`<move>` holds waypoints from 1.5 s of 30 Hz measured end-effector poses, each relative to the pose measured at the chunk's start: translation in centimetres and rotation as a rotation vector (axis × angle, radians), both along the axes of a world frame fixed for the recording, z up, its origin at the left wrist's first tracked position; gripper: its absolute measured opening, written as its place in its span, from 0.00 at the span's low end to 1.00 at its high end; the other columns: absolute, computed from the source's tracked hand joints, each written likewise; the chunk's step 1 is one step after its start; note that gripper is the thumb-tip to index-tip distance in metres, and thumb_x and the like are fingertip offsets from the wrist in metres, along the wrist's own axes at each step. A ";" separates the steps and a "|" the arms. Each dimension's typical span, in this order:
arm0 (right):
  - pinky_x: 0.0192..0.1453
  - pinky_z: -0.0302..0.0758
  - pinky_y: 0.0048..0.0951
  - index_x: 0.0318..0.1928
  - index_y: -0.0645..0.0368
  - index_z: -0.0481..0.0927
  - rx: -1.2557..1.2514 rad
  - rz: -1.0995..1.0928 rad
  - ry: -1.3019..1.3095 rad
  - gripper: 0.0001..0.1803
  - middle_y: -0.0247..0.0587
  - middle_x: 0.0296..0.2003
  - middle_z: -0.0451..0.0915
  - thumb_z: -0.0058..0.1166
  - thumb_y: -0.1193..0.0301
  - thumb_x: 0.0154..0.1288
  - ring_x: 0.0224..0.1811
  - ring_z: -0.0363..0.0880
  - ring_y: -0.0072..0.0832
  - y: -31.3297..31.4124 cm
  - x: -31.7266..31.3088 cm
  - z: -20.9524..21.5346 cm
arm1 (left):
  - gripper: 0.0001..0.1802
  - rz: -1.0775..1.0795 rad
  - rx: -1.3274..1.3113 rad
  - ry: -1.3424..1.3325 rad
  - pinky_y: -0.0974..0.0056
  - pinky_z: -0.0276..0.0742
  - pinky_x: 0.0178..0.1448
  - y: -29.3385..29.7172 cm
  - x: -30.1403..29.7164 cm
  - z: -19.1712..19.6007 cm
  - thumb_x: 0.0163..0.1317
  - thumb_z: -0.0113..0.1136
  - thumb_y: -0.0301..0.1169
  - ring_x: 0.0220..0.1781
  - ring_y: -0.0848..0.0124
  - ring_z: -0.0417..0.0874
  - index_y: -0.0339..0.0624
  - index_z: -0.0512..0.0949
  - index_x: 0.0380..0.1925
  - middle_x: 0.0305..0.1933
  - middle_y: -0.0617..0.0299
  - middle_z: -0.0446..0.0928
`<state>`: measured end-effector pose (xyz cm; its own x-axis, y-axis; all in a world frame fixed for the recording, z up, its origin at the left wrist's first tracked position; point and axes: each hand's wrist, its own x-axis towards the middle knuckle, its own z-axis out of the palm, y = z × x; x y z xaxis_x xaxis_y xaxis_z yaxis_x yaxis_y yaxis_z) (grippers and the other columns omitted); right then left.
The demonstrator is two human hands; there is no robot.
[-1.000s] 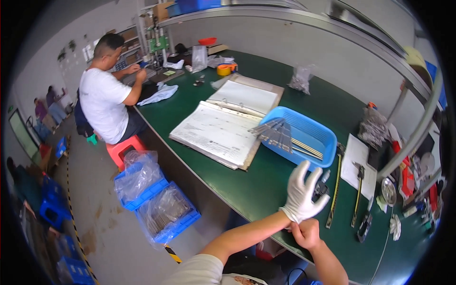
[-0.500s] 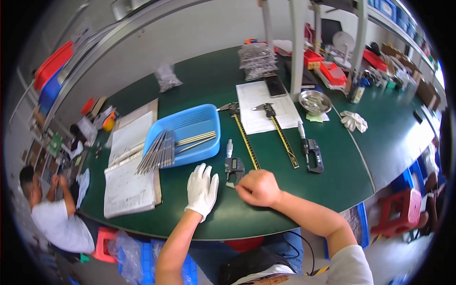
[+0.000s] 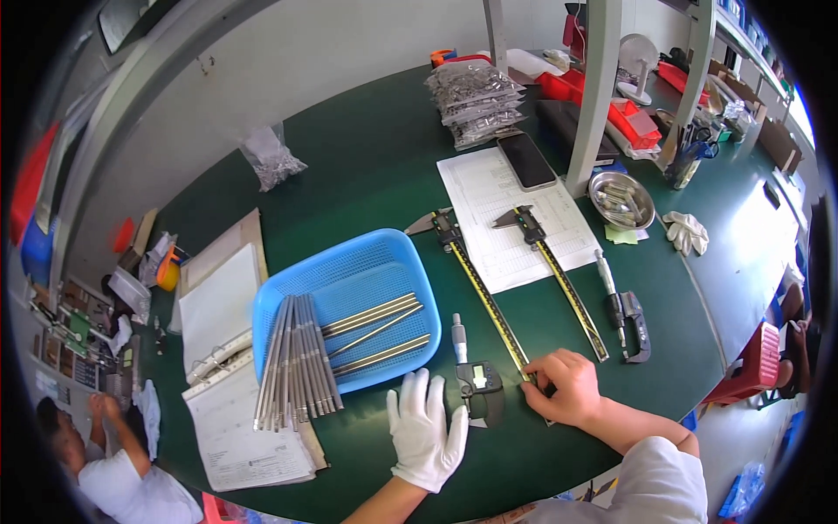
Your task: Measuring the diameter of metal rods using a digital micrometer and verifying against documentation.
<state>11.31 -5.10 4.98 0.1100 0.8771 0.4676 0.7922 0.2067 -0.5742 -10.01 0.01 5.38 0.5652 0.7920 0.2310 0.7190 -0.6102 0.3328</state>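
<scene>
Handling the caliper (image 3: 483, 293) well depends on a light, level grip. It lies on the green table (image 3: 663, 367), its beam running slantwise toward you, the display end far from you at the left edge of the printed sheet (image 3: 476, 192). Your bare right hand (image 3: 566, 384) is at the near end of the beam, fingers curled and thumb low; whether they pinch the metal cannot be told. Your gloved left hand (image 3: 426, 430) is open and holds nothing, palm down, fingers spread, just beside the micrometer (image 3: 478, 380).

1. Support the beam at more than one place if you lift it; the display end is probably the heavier, and an end-only grip could let it swing.
2. Avoid pushing on the thin near end, which may shift the slide.
3. Maintain clearance from the micrometer, which sits between your hands, and from the second caliper (image 3: 563, 278) to the right.
4. Use the gloved hand for the polished surfaces of the silver rods (image 3: 301, 367). These rest fanned over the near left rim of the blue tray (image 3: 349, 262), ends overhanging; avoid bumping them. The brass-toned rods (image 3: 381, 354) lie inside.
</scene>
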 end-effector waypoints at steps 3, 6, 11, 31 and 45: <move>0.26 0.69 0.30 0.33 0.56 0.76 -0.030 -0.058 -0.121 0.15 0.33 0.23 0.71 0.61 0.67 0.42 0.25 0.71 0.30 0.3 -0.4 0.4 | 0.27 0.021 -0.035 -0.072 0.43 0.47 0.62 0.4 -0.6 -1.1 0.55 0.49 0.42 0.61 0.51 0.57 0.32 0.67 0.49 0.56 0.46 0.61; 0.31 0.71 0.32 0.39 0.57 0.77 -0.072 -0.124 -0.240 0.21 0.37 0.31 0.70 0.60 0.61 0.43 0.34 0.71 0.32 -0.1 -0.6 0.5 | 0.26 0.001 -0.031 -0.058 0.43 0.47 0.63 0.1 -0.5 -0.8 0.56 0.48 0.42 0.61 0.51 0.57 0.32 0.67 0.49 0.56 0.46 0.61; 0.34 0.72 0.35 0.37 0.61 0.74 -0.229 -0.278 -0.306 0.15 0.43 0.31 0.70 0.54 0.67 0.48 0.33 0.73 0.38 0.5 -1.6 -0.2 | 0.26 -0.114 -0.020 -0.165 0.43 0.47 0.63 0.2 -0.9 -1.5 0.58 0.48 0.42 0.61 0.50 0.58 0.33 0.65 0.49 0.56 0.45 0.61; 0.41 0.71 0.45 0.46 0.59 0.65 -0.308 -0.485 -0.033 0.17 0.55 0.32 0.77 0.45 0.68 0.56 0.37 0.75 0.49 5.9 -0.8 0.0 | 0.25 -0.193 0.071 -0.315 0.48 0.53 0.62 0.0 -2.1 -2.7 0.55 0.51 0.41 0.57 0.52 0.63 0.32 0.68 0.47 0.51 0.47 0.66; 0.34 0.75 0.39 0.25 0.61 0.75 -0.326 -0.552 -0.404 0.10 0.45 0.31 0.76 0.47 0.67 0.49 0.33 0.77 0.39 5.8 -1.6 0.8 | 0.24 -0.250 0.046 -0.271 0.48 0.54 0.62 -0.2 -2.0 -2.1 0.53 0.54 0.38 0.58 0.52 0.63 0.35 0.66 0.48 0.52 0.48 0.65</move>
<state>9.69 0.67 5.77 0.4483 0.8450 0.2914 0.8932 -0.4113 -0.1817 -12.01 -0.23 3.24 0.6532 0.6226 0.4309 0.4358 -0.7746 0.4584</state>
